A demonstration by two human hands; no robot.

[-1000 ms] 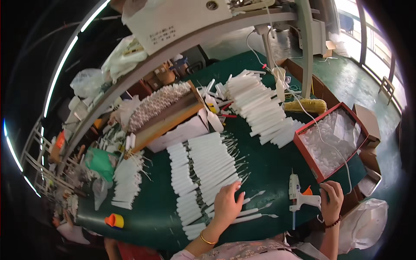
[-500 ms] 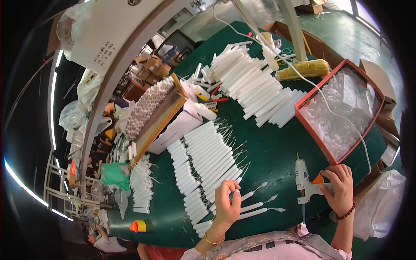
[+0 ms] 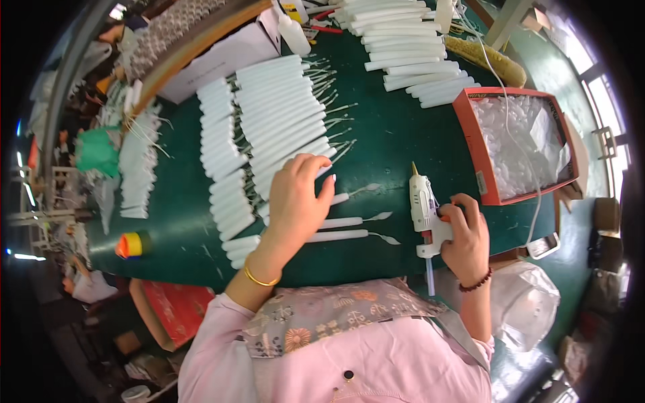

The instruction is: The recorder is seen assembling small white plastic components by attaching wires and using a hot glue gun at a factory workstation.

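My right hand (image 3: 466,238) is wrapped round the handle of a white glue gun (image 3: 420,201), whose nozzle points away from me and whose clear glue stick hangs out of the rear. Over the near end of the stick rows is my left hand (image 3: 299,201), fingers bent, a gap between thumb and forefinger and nothing visible between them. Beside it, slim white sticks (image 3: 336,235) with translucent flame-shaped tips lie on the green table (image 3: 376,141). Rows of white candle-like sticks (image 3: 279,101) with thin wires at their ends stretch beyond; my left hand hides part of them.
A red box (image 3: 480,161) of small translucent pieces stands at right, a white cord across it. More white tubes (image 3: 410,57) are piled at the far side near a yellow bundle (image 3: 494,60). Left are an orange-yellow tape roll (image 3: 132,244) and another stick row (image 3: 139,171).
My right hand has taken hold of the glue gun by its handle. My left hand's thumb and forefinger have moved apart. The view has shifted, showing more of my torso.
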